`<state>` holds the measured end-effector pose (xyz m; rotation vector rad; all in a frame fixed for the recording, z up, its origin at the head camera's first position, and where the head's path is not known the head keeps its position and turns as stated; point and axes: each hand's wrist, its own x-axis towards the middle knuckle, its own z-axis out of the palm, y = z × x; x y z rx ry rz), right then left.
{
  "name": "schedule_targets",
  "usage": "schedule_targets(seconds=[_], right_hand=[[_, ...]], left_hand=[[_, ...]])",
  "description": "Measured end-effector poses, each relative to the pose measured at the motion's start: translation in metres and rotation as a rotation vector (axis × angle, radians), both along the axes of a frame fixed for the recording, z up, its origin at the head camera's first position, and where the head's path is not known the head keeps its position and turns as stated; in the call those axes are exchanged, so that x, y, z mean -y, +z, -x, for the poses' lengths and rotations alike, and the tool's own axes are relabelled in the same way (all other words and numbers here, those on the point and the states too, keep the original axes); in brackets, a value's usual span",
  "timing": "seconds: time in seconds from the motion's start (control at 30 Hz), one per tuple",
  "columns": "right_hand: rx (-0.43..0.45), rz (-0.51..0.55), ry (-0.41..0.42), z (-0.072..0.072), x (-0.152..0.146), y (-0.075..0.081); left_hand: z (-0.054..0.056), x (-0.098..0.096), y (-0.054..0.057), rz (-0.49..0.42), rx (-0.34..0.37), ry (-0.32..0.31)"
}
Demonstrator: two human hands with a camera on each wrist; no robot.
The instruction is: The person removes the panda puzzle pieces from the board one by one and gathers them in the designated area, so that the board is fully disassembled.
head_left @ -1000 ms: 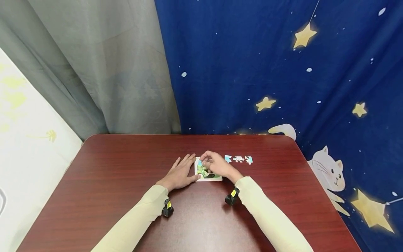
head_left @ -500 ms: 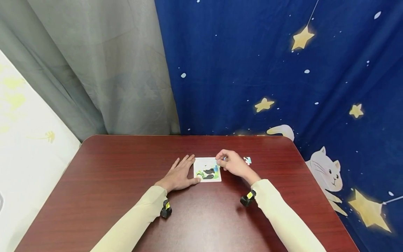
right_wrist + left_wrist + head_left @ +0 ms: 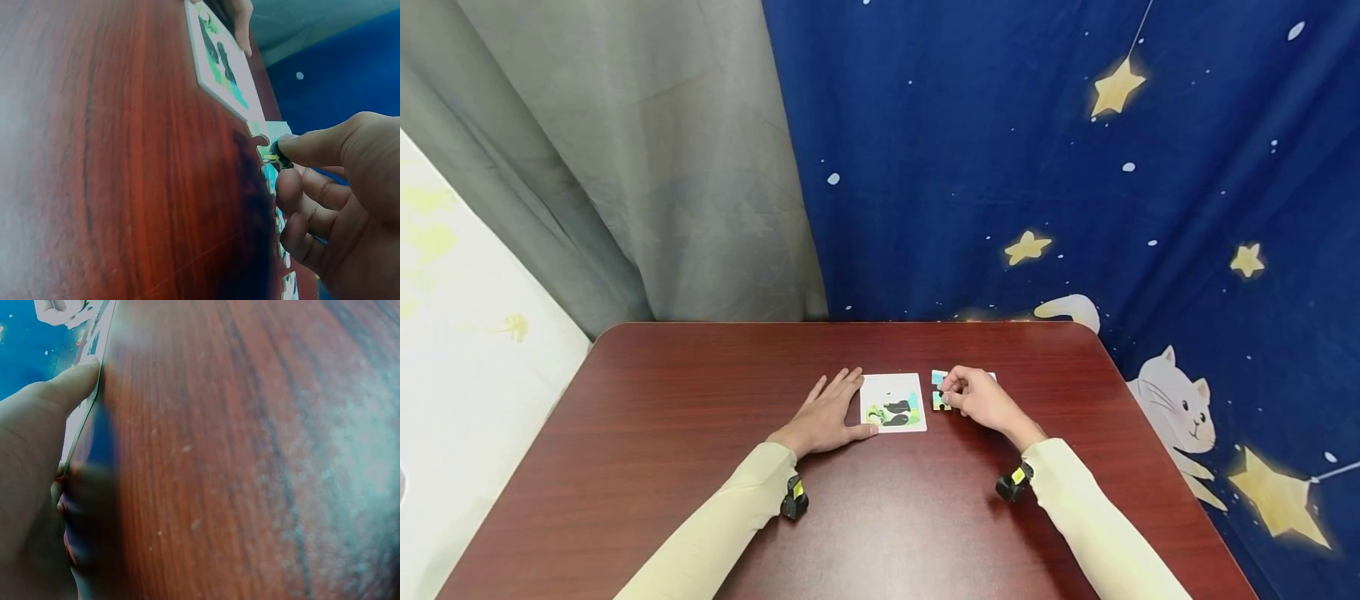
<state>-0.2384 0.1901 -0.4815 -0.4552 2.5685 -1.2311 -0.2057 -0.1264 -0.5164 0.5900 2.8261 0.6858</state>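
Everything here turns on which side the puzzle piece [image 3: 941, 402] is from the board [image 3: 906, 383]: it's just off the board's right edge, so from the pinching fingertips the board lies to the left. The right hand [image 3: 981, 400] is clearly the nearer one, thumb and fingers closed together on the piece. No real long axis to work with imo, it looks squarish with a notch. The left hand [image 3: 826, 415] is across on the board's left edge, fingers straight and spread.

Fun bit is how the views disagree: right wrist makes the piece look nearly up against the board corner, while head shows a strip of table [image 3: 880, 508] between them. Right wrist also gives you the row of other pieces [image 3: 280, 225] that the hand mostly covers in head. Can't tell from either whether the piece is lifted
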Motion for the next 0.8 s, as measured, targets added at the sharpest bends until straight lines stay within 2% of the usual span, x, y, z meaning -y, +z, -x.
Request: schedule_targets(seconds=[0.2,0.37,0.43,0.5,0.67,0.8], right_hand=[[-0.018,-0.061,0.003,0.0001,-0.0021,-0.0068],[-0.064,-0.105,0.000,0.0006,-0.0028,-0.0090],[-0.084,-0.119,0.000,0.0008,-0.0031,-0.0089],[-0.104,-0.122,-0.007,0.0011,-0.0031,-0.0085],[-0.152,-0.118,-0.031,0.0024,-0.0010,-0.0050],[-0.172,-0.120,-0.029,0.0031,0.0032,-0.0014]], left_hand=[[-0.0009,-0.0003,0.0021,0.013,0.003,-0.004],[0.0010,0.0001,-0.0015,0.002,0.006,-0.003],[0.0015,0.0003,-0.0028,-0.011,0.007,-0.004],[-0.0006,-0.0003,0.0020,-0.002,0.007,-0.005],[-0.0021,-0.0001,0.0044,0.015,0.009,-0.004],[-0.0022,0.0004,0.0022,-0.012,0.006,-0.007]])
